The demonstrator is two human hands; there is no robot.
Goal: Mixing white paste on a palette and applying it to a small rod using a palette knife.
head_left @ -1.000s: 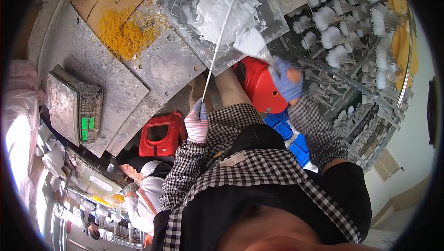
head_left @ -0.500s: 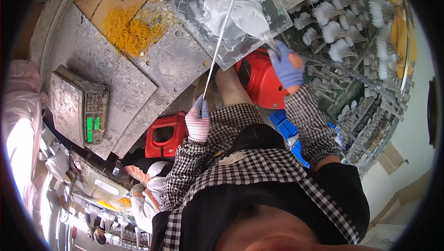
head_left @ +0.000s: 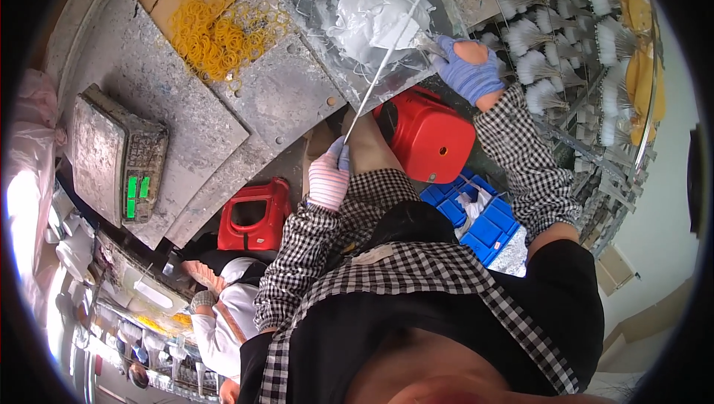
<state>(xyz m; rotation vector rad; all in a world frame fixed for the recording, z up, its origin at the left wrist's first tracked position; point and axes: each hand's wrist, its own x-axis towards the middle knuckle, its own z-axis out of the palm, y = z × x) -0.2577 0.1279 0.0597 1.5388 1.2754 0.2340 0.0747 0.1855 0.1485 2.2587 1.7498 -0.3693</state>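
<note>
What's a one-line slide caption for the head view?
Gloved left hand holds a thin white rod into white paste on a tray; right hand at the tray edge.

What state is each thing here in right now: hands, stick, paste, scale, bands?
Left hand: gloved, gripping the thin stick's lower end.
Right hand: gloved, at the white paste.
Thin stick: slanted, tip in paste.
White paste: heaped on a sheet.
Scale: display lit green.
Rubber bands: loose pile.

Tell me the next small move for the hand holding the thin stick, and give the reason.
Probably draw the left hand back a little so the thin white stick slides out of the white paste. Its far end lies in the mound on the clear sheet, and the right hand is at the sheet's edge.
</note>
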